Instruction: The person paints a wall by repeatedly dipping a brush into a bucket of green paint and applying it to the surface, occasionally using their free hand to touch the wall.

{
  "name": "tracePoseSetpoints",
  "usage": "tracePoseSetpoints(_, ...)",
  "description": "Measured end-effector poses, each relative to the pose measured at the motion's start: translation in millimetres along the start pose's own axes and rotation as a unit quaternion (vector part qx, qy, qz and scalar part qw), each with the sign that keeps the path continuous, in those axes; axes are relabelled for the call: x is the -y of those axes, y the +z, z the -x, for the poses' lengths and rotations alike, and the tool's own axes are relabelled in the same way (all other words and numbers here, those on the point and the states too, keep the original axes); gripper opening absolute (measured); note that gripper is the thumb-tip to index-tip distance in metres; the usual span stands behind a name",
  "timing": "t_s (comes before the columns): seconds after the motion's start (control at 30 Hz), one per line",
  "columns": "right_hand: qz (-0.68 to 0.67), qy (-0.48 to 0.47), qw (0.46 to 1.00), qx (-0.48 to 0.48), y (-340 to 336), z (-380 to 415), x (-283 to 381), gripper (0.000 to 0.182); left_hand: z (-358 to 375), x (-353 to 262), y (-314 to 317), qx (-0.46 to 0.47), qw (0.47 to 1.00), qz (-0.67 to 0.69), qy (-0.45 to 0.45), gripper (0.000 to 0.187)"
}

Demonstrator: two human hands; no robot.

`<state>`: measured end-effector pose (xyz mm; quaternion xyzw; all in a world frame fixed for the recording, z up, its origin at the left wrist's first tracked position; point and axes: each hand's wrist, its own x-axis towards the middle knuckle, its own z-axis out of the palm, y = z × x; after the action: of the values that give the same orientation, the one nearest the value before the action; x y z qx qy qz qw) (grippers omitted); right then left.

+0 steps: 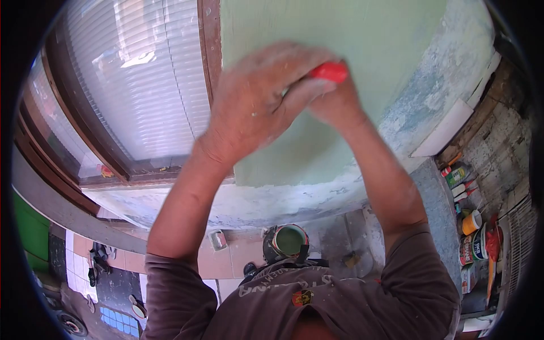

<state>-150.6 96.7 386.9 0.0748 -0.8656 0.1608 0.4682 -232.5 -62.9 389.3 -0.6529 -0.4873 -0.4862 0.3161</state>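
Both of my hands are raised together in front of a wall with pale green paint (362,34). My left hand (249,102) is closed in a fist around a tool, and the end of its red handle (330,72) sticks out by the thumb. The rest of the tool is hidden behind the hand. Just behind and to the right, my right hand (337,105) is partly covered by the left and blurred; its fingers do not show. Below, a bucket of green paint (290,239) stands on the floor near my body.
On the left is a brown-framed window (207,45) with blinds. A small tray (217,240) lies on the floor tiles. Several sandals (100,259) are at lower left. At right stand a yellow container (471,222), paint cans (467,249) and bottles (455,177) along a ledge.
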Motion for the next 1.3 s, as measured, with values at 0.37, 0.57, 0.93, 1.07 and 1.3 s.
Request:
tracePoseSetpoints(0.37,0.014,-0.067,0.995,-0.074,35,38,-7,0.048,79,1,13,0.067,0.994,-0.082,0.04,0.044)
tracePoseSetpoints(0.57,0.077,-0.05,0.995,-0.043,96,157,-29,0.054,194,-9,39,0.128,0.991,-0.03,-0.015,0.046)
tracePoseSetpoints(0.93,-0.153,0.199,0.958,0.137,173,310,-31,0.039,310,-30,63,0.185,0.96,0.043,-0.207,0.042)
tracePoseSetpoints(1.07,-0.22,0.179,0.946,0.155,197,292,-48,0.037,301,1,59,0.163,0.959,0.036,-0.227,0.041)
tracePoseSetpoints(1.3,-0.019,-0.002,0.999,-0.032,140,185,4,0.039,238,-23,20,0.116,0.988,0.034,-0.101,0.045)
